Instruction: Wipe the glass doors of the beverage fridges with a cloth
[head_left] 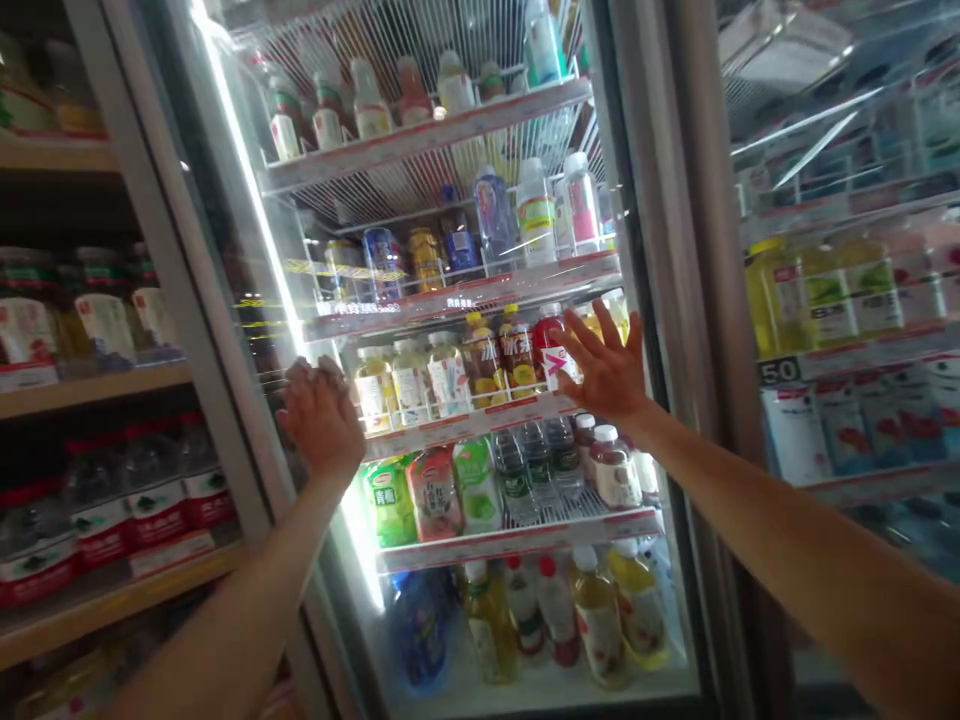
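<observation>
In front of me is a tall lit drinks fridge with a glass door [442, 150]. My left hand [322, 425] is raised at the door's left side, near the bright light strip; its fingers look laid flat, with a faint reflection at their tips. My right hand [609, 365] is up by the door's right edge, fingers spread wide, holding nothing. Whether each palm presses on the glass or hovers is hard to tell. Behind the right hand stands a red bottle [553, 340]. Nearest the left hand inside is a pale yellow bottle [375, 385].
Lower shelves hold a green bag [390, 500], a red bag [433, 495] and a blue bottle [416, 630]. At left, an open shelf [90, 385] carries bottles. A metal frame [690, 250] separates another drinks cabinet at right, with yellow bottles [769, 300].
</observation>
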